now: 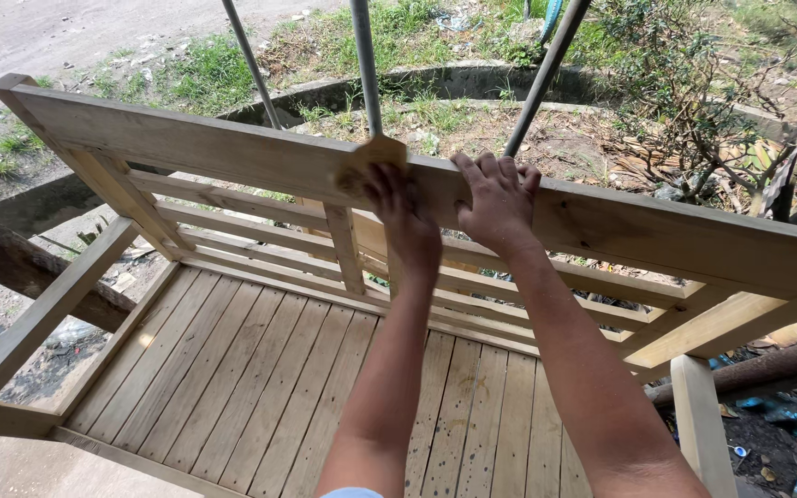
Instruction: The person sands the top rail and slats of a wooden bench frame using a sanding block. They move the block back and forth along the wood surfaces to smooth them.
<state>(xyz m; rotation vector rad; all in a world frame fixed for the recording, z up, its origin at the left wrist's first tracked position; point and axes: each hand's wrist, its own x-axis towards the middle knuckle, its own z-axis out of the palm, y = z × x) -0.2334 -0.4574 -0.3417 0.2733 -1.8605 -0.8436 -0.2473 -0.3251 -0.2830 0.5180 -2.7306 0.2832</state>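
Left hand (405, 217) presses a tan sheet of sandpaper (371, 161) flat against the top rail (186, 143) of the wooden bench's backrest, fingers (382, 180) bent over the sheet, pinning it rather than gripping. Right hand (500, 198) sits just beside it, fingers spread open and laid on the same rail, holding nothing. Below, the slatted seat (269, 387); behind, three metal poles (366, 65) over grass.

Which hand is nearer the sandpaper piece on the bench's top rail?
Left. The left hand presses on the sandpaper piece; the right hand rests on the top rail just beside it.
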